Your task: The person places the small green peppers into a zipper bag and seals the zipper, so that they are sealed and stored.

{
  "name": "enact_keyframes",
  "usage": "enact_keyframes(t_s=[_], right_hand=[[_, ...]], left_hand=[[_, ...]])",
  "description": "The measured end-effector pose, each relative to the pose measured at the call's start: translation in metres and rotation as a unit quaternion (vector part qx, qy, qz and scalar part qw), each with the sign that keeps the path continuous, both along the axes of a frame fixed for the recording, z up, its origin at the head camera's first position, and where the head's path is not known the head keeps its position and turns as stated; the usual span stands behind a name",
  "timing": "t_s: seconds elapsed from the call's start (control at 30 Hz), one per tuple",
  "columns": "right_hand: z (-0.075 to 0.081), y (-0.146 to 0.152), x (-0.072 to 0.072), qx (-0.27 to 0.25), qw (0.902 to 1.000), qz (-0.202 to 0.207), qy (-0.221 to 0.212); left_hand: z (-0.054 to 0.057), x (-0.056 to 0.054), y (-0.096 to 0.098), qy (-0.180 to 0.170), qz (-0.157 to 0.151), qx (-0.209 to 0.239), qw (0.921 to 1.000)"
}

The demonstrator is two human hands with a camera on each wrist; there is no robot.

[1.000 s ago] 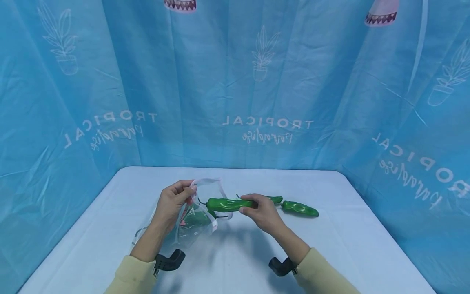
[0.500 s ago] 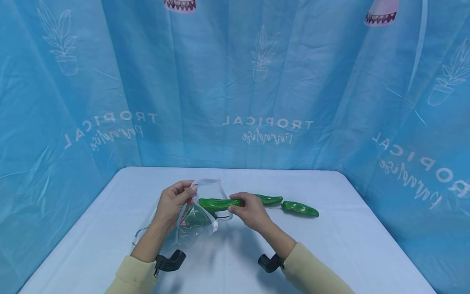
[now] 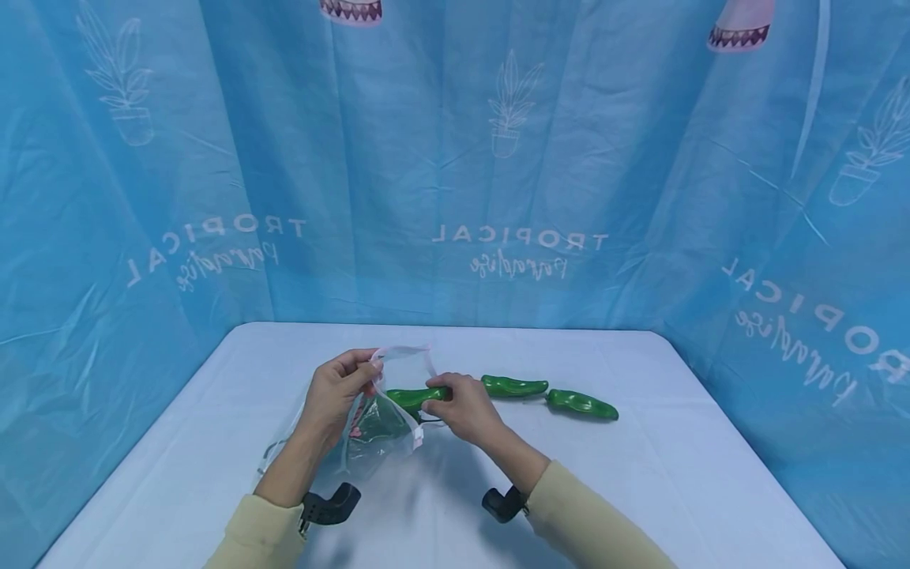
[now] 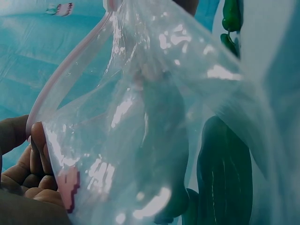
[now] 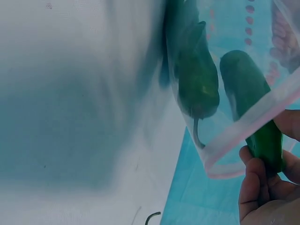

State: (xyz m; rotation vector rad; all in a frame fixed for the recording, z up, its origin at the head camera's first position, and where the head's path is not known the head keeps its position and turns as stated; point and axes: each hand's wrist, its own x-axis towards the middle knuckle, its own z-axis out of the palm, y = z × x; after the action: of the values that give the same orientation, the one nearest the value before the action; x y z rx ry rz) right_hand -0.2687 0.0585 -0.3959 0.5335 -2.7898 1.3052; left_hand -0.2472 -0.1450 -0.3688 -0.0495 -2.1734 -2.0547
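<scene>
My left hand [image 3: 337,395] pinches the rim of a clear zip bag [image 4: 101,159] with a pink-edged opening, which faces right. My right hand [image 3: 465,407] holds a long green pepper [image 3: 415,398] by one end. In the right wrist view, most of that pepper [image 5: 268,145] reaches past the bag's rim, with the gripped end outside it. Inside the bag lies another green pepper [image 5: 199,84], its stem toward the opening. Through the plastic in the left wrist view, a dark green pepper [image 4: 225,173] shows at lower right.
Two green peppers, one nearer [image 3: 513,386] and one farther right [image 3: 581,405], lie end to end on the white table [image 3: 640,474]. A blue printed curtain [image 3: 540,182] surrounds the back and sides.
My right hand has moved left, carrying the pepper from in front of the bag's opening to inside it. The left hand stays in place on the rim.
</scene>
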Motion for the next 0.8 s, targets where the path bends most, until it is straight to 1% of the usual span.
enact_keyframes(t_s=[0.17, 0.43, 0.67, 0.8], right_hand=[[0.001, -0.008, 0.001, 0.013, 0.9999, 0.0, -0.001], [0.004, -0.011, 0.003, 0.032, 0.9992, 0.009, 0.021], [0.009, -0.004, 0.006, 0.004, 0.9996, 0.02, 0.022], [0.011, 0.004, 0.008, -0.007, 0.9996, 0.01, 0.025]], left_hand=[[0.001, 0.0, 0.0, 0.001, 0.003, 0.0, 1.0], [0.002, 0.001, -0.002, 0.001, 0.004, -0.001, 1.0], [0.005, 0.002, -0.004, 0.005, 0.007, 0.005, 1.0], [0.007, 0.002, -0.004, 0.003, 0.007, 0.007, 0.9999]])
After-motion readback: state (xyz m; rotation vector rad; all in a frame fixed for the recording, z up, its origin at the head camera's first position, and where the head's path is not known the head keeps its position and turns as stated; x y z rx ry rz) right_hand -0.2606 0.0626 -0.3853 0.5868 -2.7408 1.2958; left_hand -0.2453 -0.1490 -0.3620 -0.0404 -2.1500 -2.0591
